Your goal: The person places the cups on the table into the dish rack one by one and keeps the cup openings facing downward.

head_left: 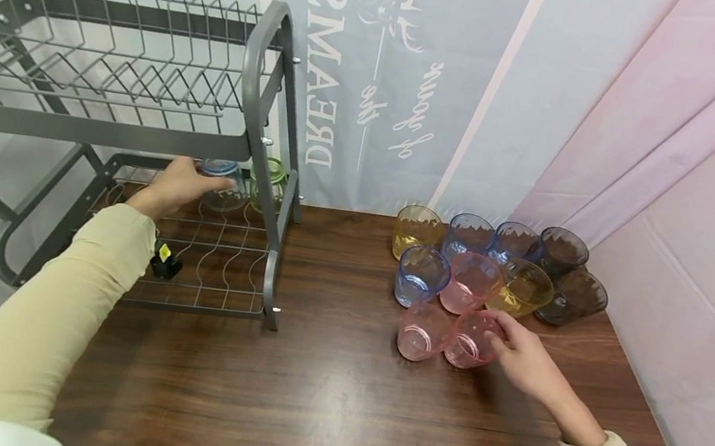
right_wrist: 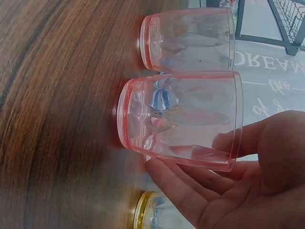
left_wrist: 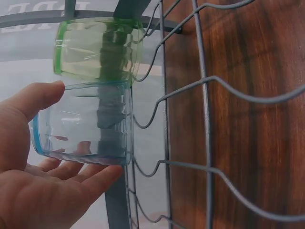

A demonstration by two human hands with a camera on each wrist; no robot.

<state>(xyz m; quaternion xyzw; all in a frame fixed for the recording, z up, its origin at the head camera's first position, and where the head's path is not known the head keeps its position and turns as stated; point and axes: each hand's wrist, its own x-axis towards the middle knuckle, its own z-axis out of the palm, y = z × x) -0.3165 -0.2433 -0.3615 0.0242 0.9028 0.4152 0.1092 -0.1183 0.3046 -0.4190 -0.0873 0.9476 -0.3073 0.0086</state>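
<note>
Ten glasses remain on the worktop and two are at the lower shelf of the rack, so the work looks early; the left hand grips a blue glass beside a green glass, headroom seemingly tight, while the right hand pinches a pink glass, bare worktop opening toward the rack
</note>
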